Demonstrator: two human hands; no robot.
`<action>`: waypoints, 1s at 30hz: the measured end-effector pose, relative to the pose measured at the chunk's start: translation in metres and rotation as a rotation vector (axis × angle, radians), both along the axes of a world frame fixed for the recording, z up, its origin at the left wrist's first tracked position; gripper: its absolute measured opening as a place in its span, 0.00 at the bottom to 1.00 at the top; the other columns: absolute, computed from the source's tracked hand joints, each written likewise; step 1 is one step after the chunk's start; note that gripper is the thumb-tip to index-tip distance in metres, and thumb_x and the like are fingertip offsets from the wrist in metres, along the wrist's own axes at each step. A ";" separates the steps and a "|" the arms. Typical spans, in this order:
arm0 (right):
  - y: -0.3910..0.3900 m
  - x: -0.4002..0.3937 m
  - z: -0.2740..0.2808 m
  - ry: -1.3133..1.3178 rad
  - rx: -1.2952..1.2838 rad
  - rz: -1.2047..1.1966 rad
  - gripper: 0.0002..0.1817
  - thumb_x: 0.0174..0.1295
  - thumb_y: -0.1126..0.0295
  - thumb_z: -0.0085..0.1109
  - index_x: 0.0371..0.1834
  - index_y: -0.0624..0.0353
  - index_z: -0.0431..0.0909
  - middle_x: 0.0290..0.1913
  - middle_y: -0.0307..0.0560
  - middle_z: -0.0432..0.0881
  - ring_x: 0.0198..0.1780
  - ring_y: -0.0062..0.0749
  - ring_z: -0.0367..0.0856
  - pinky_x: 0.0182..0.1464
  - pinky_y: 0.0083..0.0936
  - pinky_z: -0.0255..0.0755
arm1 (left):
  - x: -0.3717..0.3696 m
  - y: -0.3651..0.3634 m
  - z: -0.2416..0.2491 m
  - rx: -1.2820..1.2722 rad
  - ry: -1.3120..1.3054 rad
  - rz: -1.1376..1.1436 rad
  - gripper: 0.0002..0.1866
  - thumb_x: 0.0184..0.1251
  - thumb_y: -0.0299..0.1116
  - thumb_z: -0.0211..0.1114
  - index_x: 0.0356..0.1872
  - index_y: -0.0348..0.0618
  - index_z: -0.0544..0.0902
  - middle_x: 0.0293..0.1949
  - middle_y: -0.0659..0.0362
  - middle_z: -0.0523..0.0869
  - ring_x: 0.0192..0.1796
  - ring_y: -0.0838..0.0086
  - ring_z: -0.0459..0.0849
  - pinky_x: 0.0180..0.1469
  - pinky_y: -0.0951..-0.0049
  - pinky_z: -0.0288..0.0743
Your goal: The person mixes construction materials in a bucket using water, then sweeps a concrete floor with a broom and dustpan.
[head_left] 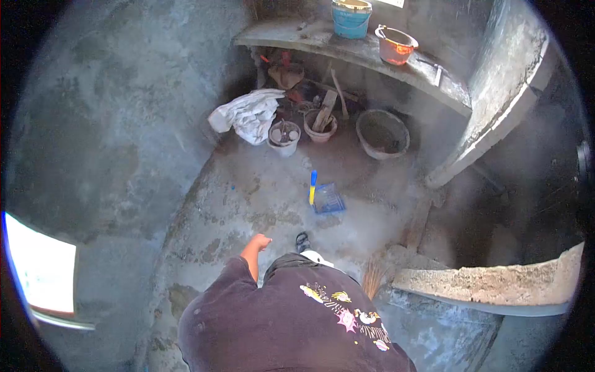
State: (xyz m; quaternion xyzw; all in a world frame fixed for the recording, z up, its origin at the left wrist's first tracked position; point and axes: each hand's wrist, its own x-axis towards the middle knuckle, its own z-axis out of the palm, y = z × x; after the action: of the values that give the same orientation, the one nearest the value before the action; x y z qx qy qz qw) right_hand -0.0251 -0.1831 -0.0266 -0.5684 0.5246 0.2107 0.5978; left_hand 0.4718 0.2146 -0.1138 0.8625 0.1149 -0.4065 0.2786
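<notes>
My left hand (261,242) hangs over the concrete floor, its fingers curled; whether it holds anything is too small to make out. My right hand is out of sight, hidden beyond my dark printed shirt. The bristles of a straw broom (372,278) show at the right side of my body. A blue dustpan (329,198) with a blue and yellow handle (313,187) lies on the floor ahead of my foot (302,241).
Under a concrete slab (310,38) are a white sack (251,115), a white bucket (284,141), a pinkish bucket (322,133) with wood pieces and a round basin (383,139). A blue bucket (351,22) and an orange bucket (395,49) stand on the slab. A low broken wall (489,284) is at right.
</notes>
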 end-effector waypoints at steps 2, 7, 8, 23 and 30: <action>0.012 -0.037 -0.006 -0.028 0.018 -0.029 0.10 0.58 0.70 0.61 0.42 0.61 0.80 0.27 0.41 0.81 0.30 0.33 0.81 0.35 0.30 0.73 | -0.038 0.006 0.005 0.037 0.053 -0.052 0.25 0.58 0.53 0.64 0.33 0.34 0.84 0.28 0.48 0.85 0.29 0.62 0.85 0.33 0.59 0.77; 0.048 -0.147 -0.015 -0.733 -0.654 0.523 0.10 0.58 0.71 0.61 0.41 0.61 0.79 0.27 0.42 0.81 0.30 0.32 0.81 0.35 0.30 0.73 | -0.119 0.009 0.048 0.190 0.138 -0.440 0.27 0.58 0.55 0.63 0.32 0.33 0.84 0.28 0.48 0.85 0.29 0.60 0.85 0.32 0.59 0.77; 0.055 -0.161 -0.017 -0.792 -0.700 0.523 0.09 0.58 0.71 0.61 0.41 0.61 0.79 0.28 0.42 0.81 0.30 0.32 0.81 0.35 0.29 0.73 | -0.128 0.013 0.050 0.163 0.117 -0.414 0.27 0.58 0.55 0.64 0.32 0.33 0.84 0.27 0.49 0.85 0.29 0.60 0.84 0.32 0.58 0.77; 0.068 -0.259 -0.089 0.791 -0.678 0.444 0.18 0.43 0.59 0.72 0.36 0.55 0.86 0.36 0.45 0.87 0.41 0.36 0.87 0.43 0.33 0.80 | -0.190 0.117 0.064 -0.009 0.053 -0.322 0.27 0.60 0.55 0.61 0.38 0.35 0.84 0.32 0.47 0.86 0.36 0.59 0.84 0.41 0.60 0.75; -0.025 -0.142 0.019 0.959 -0.893 0.825 0.22 0.50 0.53 0.66 0.50 0.44 0.84 0.56 0.38 0.81 0.58 0.32 0.79 0.55 0.31 0.74 | -0.247 0.286 -0.028 -0.050 0.056 -0.034 0.28 0.63 0.57 0.56 0.32 0.35 0.84 0.30 0.46 0.86 0.34 0.52 0.85 0.43 0.56 0.75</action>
State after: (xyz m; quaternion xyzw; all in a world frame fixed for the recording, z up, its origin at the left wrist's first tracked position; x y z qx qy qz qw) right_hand -0.1671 -0.2080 -0.0077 -0.7515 0.5070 0.4082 -0.1076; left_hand 0.2252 0.5010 -0.1423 0.8456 0.0976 -0.4377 0.2897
